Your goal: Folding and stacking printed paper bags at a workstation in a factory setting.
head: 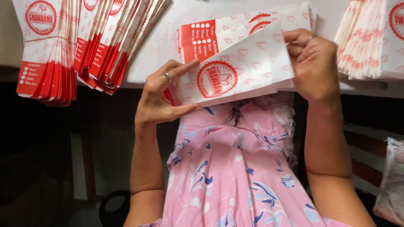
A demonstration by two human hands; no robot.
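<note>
A white tabletop runs across the top of the view, its front edge just above the person's lap; below it the room is dark, with only dim shapes of furniture and a pale plastic bag at the right edge. The person wears a pink garment with blue and white markings. On the tabletop at the left lie fanned bundles of paper bags, white with red ends and round red seals; another fanned bundle lies at the far right. In the middle, a smaller stack of bags rests flat. Held over the tabletop's edge, partly over that stack, is one white paper bag with a round red seal and pale heart marks. The left hand pinches its lower left corner, thumb beneath and ringed fingers on top. The right hand is clenched on the bag's upper right edge.
</note>
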